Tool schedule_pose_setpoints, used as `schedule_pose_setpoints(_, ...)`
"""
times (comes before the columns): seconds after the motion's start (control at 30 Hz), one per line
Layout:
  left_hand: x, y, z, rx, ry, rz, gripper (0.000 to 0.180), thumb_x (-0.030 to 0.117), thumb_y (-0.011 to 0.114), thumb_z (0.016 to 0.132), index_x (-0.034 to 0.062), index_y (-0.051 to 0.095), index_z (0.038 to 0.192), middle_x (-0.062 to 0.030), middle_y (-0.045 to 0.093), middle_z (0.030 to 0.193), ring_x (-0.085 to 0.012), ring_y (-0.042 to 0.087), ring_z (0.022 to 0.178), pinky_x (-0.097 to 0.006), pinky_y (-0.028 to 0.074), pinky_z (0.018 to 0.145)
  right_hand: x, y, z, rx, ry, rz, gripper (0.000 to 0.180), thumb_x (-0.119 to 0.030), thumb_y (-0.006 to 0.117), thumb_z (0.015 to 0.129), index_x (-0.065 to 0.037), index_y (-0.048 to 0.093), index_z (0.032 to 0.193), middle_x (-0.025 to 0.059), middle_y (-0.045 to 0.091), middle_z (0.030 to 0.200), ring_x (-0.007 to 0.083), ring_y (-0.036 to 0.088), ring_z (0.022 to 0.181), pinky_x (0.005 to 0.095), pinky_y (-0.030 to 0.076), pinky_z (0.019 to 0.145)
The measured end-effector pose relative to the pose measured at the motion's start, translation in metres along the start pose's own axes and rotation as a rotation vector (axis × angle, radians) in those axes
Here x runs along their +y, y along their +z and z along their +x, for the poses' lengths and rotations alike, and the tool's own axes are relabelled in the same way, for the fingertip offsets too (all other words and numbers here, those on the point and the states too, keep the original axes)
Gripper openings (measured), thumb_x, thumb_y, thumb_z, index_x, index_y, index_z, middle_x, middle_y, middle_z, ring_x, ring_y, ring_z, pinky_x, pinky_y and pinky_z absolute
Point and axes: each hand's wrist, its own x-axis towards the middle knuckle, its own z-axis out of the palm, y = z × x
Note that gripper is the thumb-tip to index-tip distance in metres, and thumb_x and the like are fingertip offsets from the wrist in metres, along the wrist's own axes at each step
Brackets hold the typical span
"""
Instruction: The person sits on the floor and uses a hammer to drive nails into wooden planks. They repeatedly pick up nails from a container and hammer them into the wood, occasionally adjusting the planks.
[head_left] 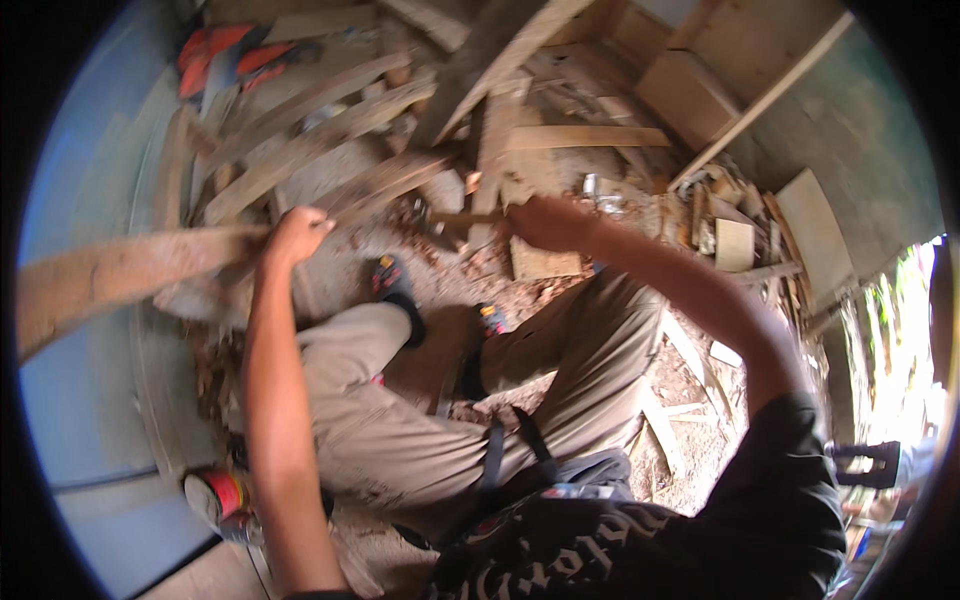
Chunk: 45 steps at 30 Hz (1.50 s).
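A long wooden plank (150, 258) runs from the left edge toward the middle, and my left hand (297, 234) is closed around it. Beyond that hand, a darker timber (395, 182) carries on toward the centre; whether it is the same piece I cannot tell. My right hand (545, 222) grips the wooden handle of a hammer (462, 217). The hammer's head points left, low over the littered floor and apart from my left hand. My legs in tan trousers (390, 390) are bent below.
Rough timbers (320, 135) form a frame at the back. A stack of wood offcuts (735, 240) lies at the right by the wall. Wood chips cover the floor. A red-labelled tin (215, 494) stands at lower left beside the blue wall (85, 390). A red-orange cloth (215, 55) lies far left.
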Motion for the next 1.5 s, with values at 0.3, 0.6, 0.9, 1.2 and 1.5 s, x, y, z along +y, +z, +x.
schedule_pose_setpoints(0.3, 0.134, 0.093, 0.068, 0.004, 0.049, -0.563, 0.045, 0.04, 0.062, 0.098, -0.0045, 0.065, 0.101, -0.0104, 0.069, 0.083, -0.015, 0.061, 0.078, -0.033, 0.05, 0.077, 0.035, 0.224, -0.062, 0.408, 0.453, 0.725, 0.044, -0.039, 0.063, 0.093, -0.001, 0.063, 0.072, 0.0225, 0.057, 0.063, 0.0296, 0.053, 0.054, 0.0451, 0.044, 0.055)
schedule_pose_setpoints(0.6, 0.178, 0.19, 0.155, 0.202, -0.444, -1.199, 0.087, 0.069, 0.03, 0.099, 0.0023, 0.029, 0.154, -0.0152, 0.048, 0.148, -0.0262, 0.053, 0.126, -0.039, 0.035, 0.109, 0.06, 0.237, -0.064, 0.429, 0.501, 0.791, 0.046, -0.037, 0.057, 0.096, 0.002, 0.064, 0.072, 0.0248, 0.06, 0.064, 0.0393, 0.063, 0.06, 0.0493, 0.048, 0.057)
schedule_pose_setpoints(0.9, 0.194, 0.215, 0.104, 0.175, -0.297, -1.213, 0.089, 0.069, 0.035, 0.098, 0.0063, 0.017, 0.159, -0.0119, 0.021, 0.165, -0.0263, 0.019, 0.152, -0.044, 0.015, 0.122, 0.049, 0.232, -0.061, 0.328, 0.49, 0.819, 0.043, -0.036, 0.059, 0.093, 0.004, 0.068, 0.08, 0.0262, 0.065, 0.073, 0.0404, 0.067, 0.075, 0.0494, 0.053, 0.07)
schedule_pose_setpoints(1.2, 0.199, 0.091, 0.055, -0.263, 0.021, -1.383, 0.069, 0.054, 0.039, 0.104, 0.0011, 0.04, 0.148, -0.0152, 0.049, 0.149, -0.0246, 0.044, 0.14, -0.044, 0.034, 0.113, 0.014, 0.19, -0.033, 0.287, 0.522, 0.953, 0.026, -0.014, 0.06, 0.076, 0.006, 0.071, 0.088, 0.0243, 0.072, 0.085, 0.0348, 0.073, 0.083, 0.0462, 0.058, 0.074)
schedule_pose_setpoints(1.5, 0.161, -0.039, 0.003, -0.166, -0.217, -0.823, 0.064, 0.055, 0.053, 0.098, 0.0034, 0.056, 0.135, -0.0137, 0.063, 0.132, -0.0241, 0.059, 0.122, -0.04, 0.046, 0.1, 0.015, 0.176, -0.046, -0.073, 0.623, 1.165, 0.035, -0.029, 0.072, 0.086, 0.006, 0.069, 0.083, 0.0119, 0.069, 0.074, 0.0203, 0.065, 0.058, 0.0361, 0.054, 0.054)
